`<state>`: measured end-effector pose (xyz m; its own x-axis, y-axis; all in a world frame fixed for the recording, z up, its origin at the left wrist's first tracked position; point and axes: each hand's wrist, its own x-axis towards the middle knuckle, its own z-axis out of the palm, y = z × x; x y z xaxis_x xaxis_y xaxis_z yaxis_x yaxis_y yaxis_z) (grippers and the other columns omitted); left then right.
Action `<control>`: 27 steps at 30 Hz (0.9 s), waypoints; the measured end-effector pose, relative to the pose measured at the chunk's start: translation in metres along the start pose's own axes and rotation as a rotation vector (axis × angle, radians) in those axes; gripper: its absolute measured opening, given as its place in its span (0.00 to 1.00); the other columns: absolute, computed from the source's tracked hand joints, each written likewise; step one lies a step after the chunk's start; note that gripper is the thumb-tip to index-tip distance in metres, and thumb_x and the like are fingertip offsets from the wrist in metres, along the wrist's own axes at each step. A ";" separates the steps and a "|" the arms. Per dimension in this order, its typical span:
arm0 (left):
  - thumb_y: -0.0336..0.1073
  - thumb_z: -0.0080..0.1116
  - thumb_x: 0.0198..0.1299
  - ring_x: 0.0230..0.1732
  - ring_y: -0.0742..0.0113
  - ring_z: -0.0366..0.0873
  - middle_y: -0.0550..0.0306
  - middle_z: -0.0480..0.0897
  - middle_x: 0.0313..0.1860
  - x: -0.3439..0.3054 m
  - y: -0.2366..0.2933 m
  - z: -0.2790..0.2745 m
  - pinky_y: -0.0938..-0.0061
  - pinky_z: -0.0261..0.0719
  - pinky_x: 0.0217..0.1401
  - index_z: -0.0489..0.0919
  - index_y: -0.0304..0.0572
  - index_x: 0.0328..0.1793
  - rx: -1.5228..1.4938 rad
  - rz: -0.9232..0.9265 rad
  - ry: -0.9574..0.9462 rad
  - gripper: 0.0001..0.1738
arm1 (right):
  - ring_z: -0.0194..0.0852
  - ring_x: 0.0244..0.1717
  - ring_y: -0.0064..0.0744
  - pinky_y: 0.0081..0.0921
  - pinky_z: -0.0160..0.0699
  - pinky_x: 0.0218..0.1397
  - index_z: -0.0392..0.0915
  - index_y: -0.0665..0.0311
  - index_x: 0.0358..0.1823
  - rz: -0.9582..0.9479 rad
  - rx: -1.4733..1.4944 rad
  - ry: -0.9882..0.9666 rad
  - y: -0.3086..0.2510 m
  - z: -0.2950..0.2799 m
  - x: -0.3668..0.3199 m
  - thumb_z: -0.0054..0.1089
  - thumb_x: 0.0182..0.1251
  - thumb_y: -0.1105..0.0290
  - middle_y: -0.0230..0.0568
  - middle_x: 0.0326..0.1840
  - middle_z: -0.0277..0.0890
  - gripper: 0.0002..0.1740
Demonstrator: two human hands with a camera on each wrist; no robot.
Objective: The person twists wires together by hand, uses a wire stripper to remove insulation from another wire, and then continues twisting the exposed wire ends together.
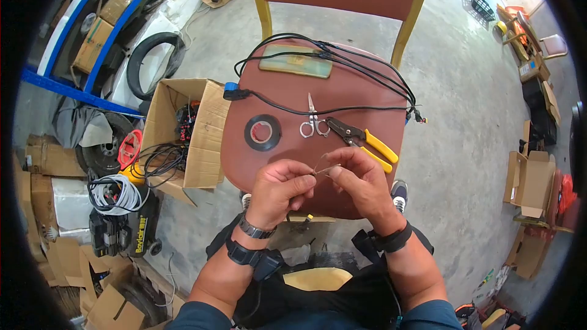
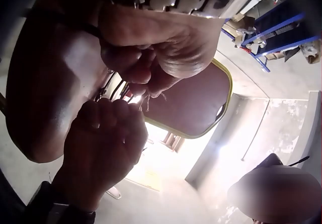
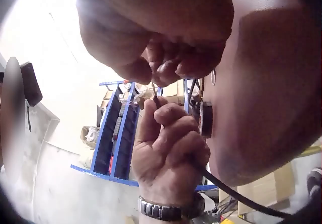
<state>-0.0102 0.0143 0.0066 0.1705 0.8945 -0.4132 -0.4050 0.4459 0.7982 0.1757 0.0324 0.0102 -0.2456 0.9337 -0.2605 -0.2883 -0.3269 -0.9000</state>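
Note:
Over the front of the chair seat, my left hand (image 1: pixel 282 188) grips a black cable (image 3: pixel 236 198), which trails out below the palm in the right wrist view. Thin bare wire (image 3: pixel 154 88) sticks out of its end. Thumb and fingers of my right hand (image 1: pixel 361 186) pinch that wire from the other side, fingertips close to the left ones. Just beyond the hands lie wire strippers (image 1: pixel 380 147) with yellow handles, small scissors (image 1: pixel 311 107) and a roll of black tape (image 1: pixel 250 133). The right hand's curled fingers partly hide the wire in the wrist views.
A looped black cable (image 1: pixel 367 73) with a blue-ended plug (image 1: pixel 231 90) lies across the reddish seat (image 1: pixel 238 165), over a greenish flat rectangular piece (image 1: pixel 275 64). Left of the chair stands an open cardboard box (image 1: pixel 205 137) with cables. Blue shelving (image 1: pixel 73 93) is farther left.

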 end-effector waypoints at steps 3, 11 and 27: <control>0.26 0.64 0.59 0.15 0.76 0.71 0.52 0.82 0.24 0.000 -0.001 0.000 0.86 0.64 0.15 0.80 0.36 0.43 -0.008 -0.026 -0.027 0.07 | 0.71 0.38 0.17 0.17 0.71 0.43 0.79 0.69 0.39 -0.042 -0.165 -0.046 0.002 -0.009 0.000 0.61 0.65 0.75 0.28 0.34 0.77 0.05; 0.27 0.66 0.59 0.15 0.80 0.70 0.56 0.81 0.24 -0.003 0.001 0.002 0.87 0.63 0.16 0.81 0.35 0.41 0.020 -0.075 -0.098 0.06 | 0.71 0.35 0.17 0.16 0.71 0.40 0.78 0.67 0.38 -0.115 -0.176 -0.052 0.005 -0.014 -0.001 0.59 0.66 0.75 0.27 0.32 0.75 0.03; 0.25 0.66 0.58 0.20 0.79 0.75 0.56 0.83 0.28 -0.003 -0.009 0.007 0.86 0.68 0.19 0.80 0.34 0.45 0.222 0.159 0.050 0.09 | 0.72 0.38 0.18 0.18 0.72 0.42 0.78 0.67 0.46 -0.267 -0.295 -0.119 -0.001 -0.016 -0.002 0.65 0.57 0.79 0.30 0.38 0.76 0.14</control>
<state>-0.0004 0.0075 0.0038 0.0740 0.9538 -0.2912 -0.2152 0.3004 0.9292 0.1912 0.0334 0.0061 -0.3084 0.9510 0.0226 -0.0830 -0.0033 -0.9965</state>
